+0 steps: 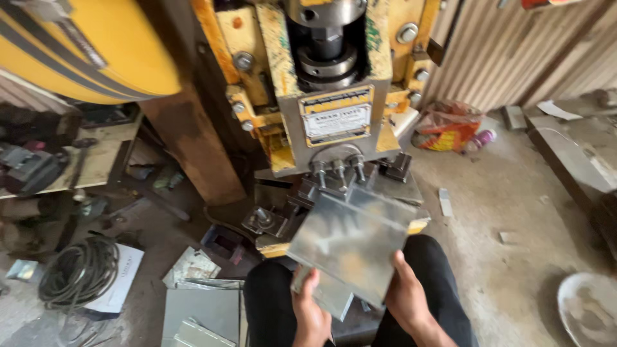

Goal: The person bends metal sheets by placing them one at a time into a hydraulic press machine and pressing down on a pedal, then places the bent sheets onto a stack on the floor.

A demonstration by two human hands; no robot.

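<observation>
Workshop floor, press (334, 96) ahead.
Both hands — left (313, 315), right (406, 297) — clasp sheet (350, 241) at lower centre, tilted toward press.

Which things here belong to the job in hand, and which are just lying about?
In hand:
- metal sheet
- left hand
- right hand
- press machine

Lying about:
- coiled cable
- orange bag
- scrap sheets on the floor
- round pan

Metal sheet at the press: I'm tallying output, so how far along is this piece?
Done: the sheet already shows a crease line across it. In hand: left hand and right hand hold its near edge, far edge at the press die. Left: more sheets lie on the floor; pressed or not, I cannot tell.
</observation>
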